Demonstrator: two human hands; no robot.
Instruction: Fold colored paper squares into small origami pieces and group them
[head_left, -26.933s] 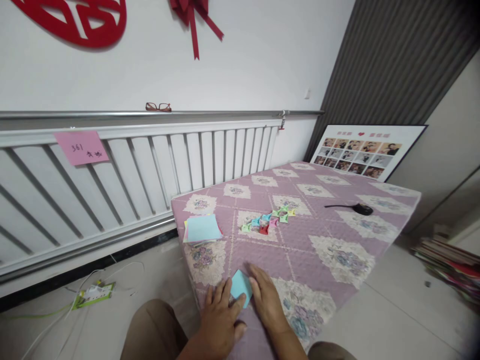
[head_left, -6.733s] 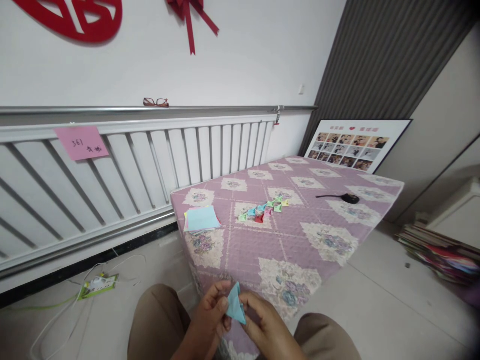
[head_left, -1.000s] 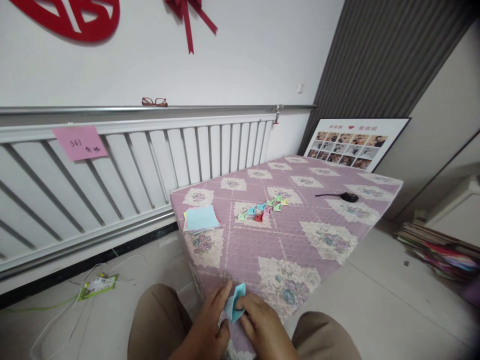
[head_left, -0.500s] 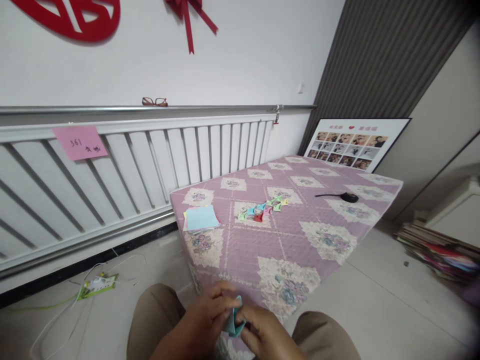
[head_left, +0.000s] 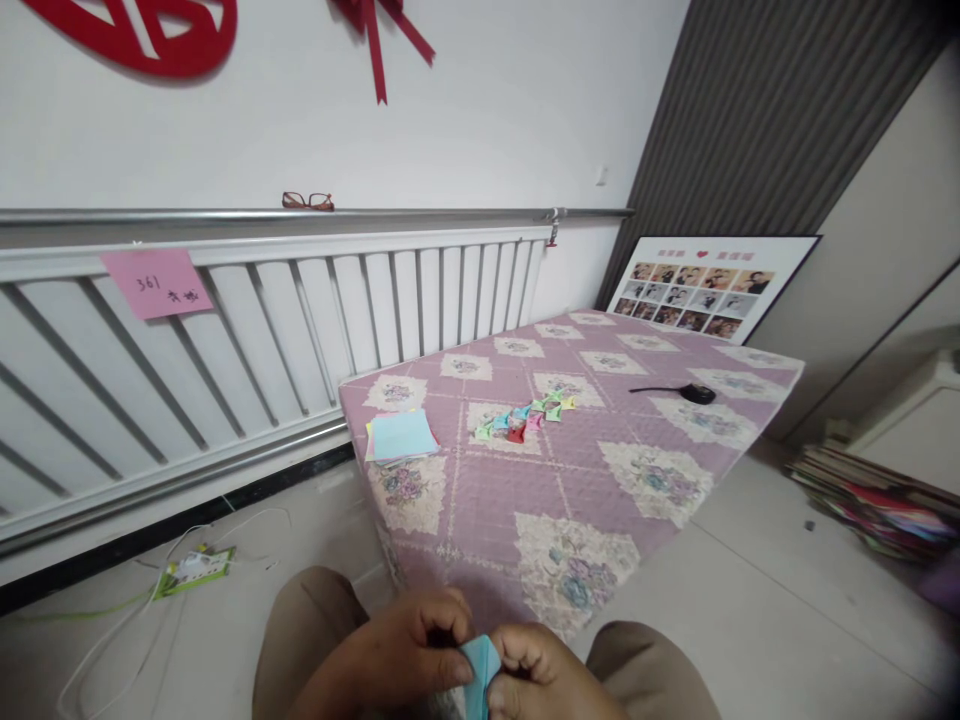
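Between my hands, low in the head view, is a folded piece of blue paper (head_left: 480,672) with a pointed top and a crease down its middle. My left hand (head_left: 420,640) pinches its left edge between thumb and curled fingers. On the other side, my right hand (head_left: 536,672) grips the right edge the same way. Beyond them on the cloth lie several small folded paper pieces (head_left: 525,418) in green, blue, pink, red and yellow. A stack of square paper sheets (head_left: 403,437), light blue on top, rests at the table's left edge.
A purple flowered cloth covers the table (head_left: 480,500). A black object with a thin handle (head_left: 697,394) lies on its right side. Behind stand a white radiator (head_left: 420,300) and a photo board (head_left: 697,290). A power strip (head_left: 196,570) with cables is on the floor at left.
The blue paper was spread open with my right fingers inside it; now it looks flatter and is pinched at both edges. Both hands have shifted slightly and closed around it.
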